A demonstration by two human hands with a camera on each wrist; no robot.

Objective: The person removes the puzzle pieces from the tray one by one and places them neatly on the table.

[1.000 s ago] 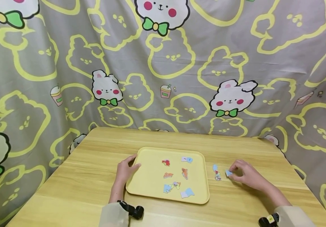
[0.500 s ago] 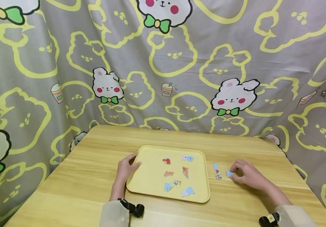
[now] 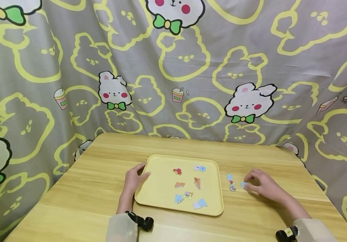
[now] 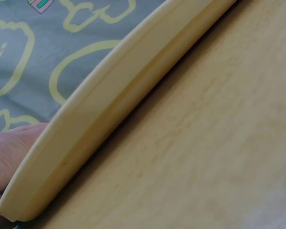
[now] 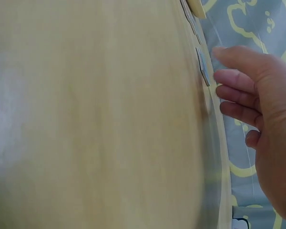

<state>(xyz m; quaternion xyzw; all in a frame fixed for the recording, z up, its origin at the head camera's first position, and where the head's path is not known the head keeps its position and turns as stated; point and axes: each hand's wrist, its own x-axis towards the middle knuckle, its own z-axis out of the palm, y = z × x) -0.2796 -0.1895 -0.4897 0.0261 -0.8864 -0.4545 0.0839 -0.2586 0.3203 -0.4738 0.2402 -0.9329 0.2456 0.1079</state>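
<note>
My left hand (image 3: 133,179) grips the left rim of a yellow tray (image 3: 156,188), thumb over the edge and fingers along the outside. In the left wrist view, the tray's side wall (image 4: 100,100) hides most of that hand. To the right of the tray, my right hand (image 3: 262,184) is just over a small light-blue puzzle piece (image 3: 244,185) lying on the table. The right wrist view shows the thumb and fingertips close to this piece (image 5: 202,67) and apart from it. Just left of it lies a strip of joined colourful pieces (image 3: 232,185).
On the tray lie a red piece (image 3: 177,171), orange pieces (image 3: 197,183), a joined lilac-and-blue pair (image 3: 200,168), another such pair (image 3: 200,204) and a blue, multicoloured cluster (image 3: 179,199). A patterned curtain (image 3: 149,101) hangs behind the wooden table (image 3: 100,168).
The right fingers have loosened and lifted slightly from the light-blue piece, which stays on the table. The head view has tilted a little. My left hand and the tray stay together.
</note>
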